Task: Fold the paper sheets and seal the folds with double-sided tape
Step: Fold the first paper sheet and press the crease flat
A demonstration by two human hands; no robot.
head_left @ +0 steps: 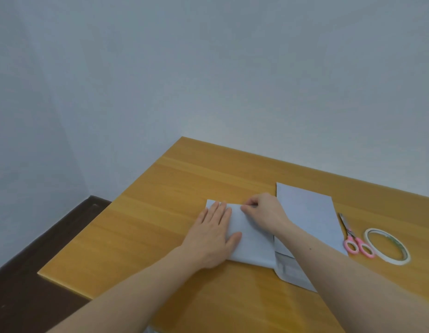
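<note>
Far left: dark brown surface (28,272) below the edge of the wooden table (160,212), grey wall (208,68) behind.

On the table, left hand (212,236) flat on the folded sheet (252,243), fingers straight and together, pointing away from the body, thumb spread to the right; palm pressing the sheet's left part, fingertips near its far edge.

Just right of those fingers, right hand (262,213) curled at the sheet's far edge, thumb and forefinger pinched together on the paper there; whether a bit of tape sits between them cannot be told.

Right of the folded sheet, touching or slightly overlapping it, a second sheet (309,212) lying flat, long side running away from the body, crossed by the right forearm. Near end of that sheet darker, greyish, jutting out under the arm.

Just beside its right edge, scissors (355,239) with pink handles, blades pointing away, handles near.

Further right, near the scissors' handles but apart, tape roll (386,246) lying flat, white, thin ring.
</note>
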